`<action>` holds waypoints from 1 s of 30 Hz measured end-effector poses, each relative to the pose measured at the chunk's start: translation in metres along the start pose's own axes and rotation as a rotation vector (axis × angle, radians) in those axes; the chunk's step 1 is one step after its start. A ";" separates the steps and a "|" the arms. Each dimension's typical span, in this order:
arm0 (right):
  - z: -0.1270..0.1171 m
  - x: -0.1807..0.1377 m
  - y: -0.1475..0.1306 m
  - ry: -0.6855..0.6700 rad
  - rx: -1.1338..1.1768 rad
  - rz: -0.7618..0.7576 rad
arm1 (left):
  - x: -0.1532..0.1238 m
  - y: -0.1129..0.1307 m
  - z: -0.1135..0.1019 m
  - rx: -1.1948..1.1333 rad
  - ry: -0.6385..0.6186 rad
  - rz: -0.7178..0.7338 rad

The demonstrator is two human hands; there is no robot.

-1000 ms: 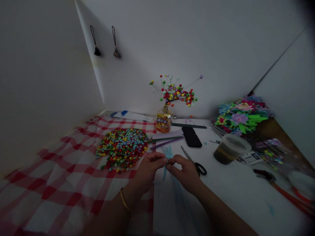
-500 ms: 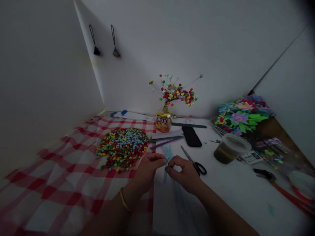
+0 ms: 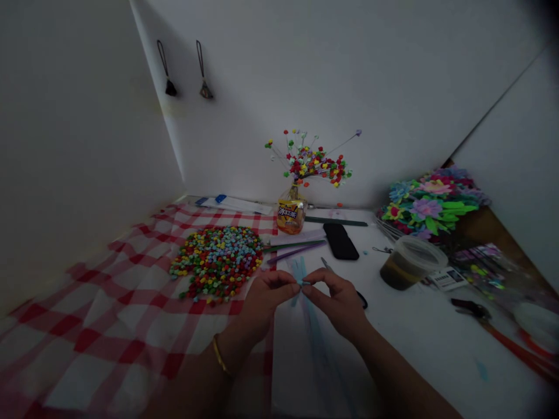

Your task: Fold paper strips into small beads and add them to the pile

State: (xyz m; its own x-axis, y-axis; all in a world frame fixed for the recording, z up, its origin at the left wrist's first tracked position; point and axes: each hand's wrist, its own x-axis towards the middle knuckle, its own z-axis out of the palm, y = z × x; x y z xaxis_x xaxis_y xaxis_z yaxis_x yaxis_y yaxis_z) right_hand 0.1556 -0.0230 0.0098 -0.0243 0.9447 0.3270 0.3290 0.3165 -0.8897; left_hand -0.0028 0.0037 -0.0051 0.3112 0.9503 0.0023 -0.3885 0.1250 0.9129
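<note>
My left hand [image 3: 265, 298], with a gold bangle on its wrist, pinches one side of a small light-blue paper strip [image 3: 301, 283]. Thumb and forefinger of my right hand [image 3: 339, 302] are closed on the strip's other side, so the fingertips nearly meet. The strip's exact folds are too small to make out. More pale blue paper strips [image 3: 299, 266] lie on the white table just beyond and beneath my hands. Scissors [image 3: 362, 299] with black handles are partly covered by my right hand.
Folded paper stars [image 3: 218, 256] are heaped on a red-checked cloth [image 3: 87, 334]. Behind stand a bottle [image 3: 291, 215] of star-tipped stems and a black phone [image 3: 341, 241]. To the right are a plastic tub [image 3: 410, 262], fuzzy flowers [image 3: 425, 206] and pruning shears [image 3: 471, 308].
My right hand has turned and its fingertips have come up against the strip beside my left fingertips. It now covers more of the scissors. My left hand has barely moved.
</note>
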 end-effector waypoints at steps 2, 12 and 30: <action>0.000 0.000 0.001 -0.006 0.077 0.036 | -0.001 0.001 0.001 0.049 -0.022 0.018; 0.006 0.000 0.002 -0.043 0.494 0.334 | -0.003 0.002 0.003 0.020 -0.065 -0.001; 0.005 -0.004 -0.002 -0.160 0.165 0.170 | -0.003 0.002 0.003 -0.116 -0.043 -0.104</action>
State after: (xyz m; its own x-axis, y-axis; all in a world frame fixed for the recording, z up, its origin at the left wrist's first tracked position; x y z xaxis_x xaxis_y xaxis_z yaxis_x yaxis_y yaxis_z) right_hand 0.1501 -0.0269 0.0087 -0.1345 0.9829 0.1260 0.1831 0.1496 -0.9716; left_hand -0.0018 0.0005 -0.0018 0.3907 0.9179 -0.0698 -0.4494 0.2564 0.8558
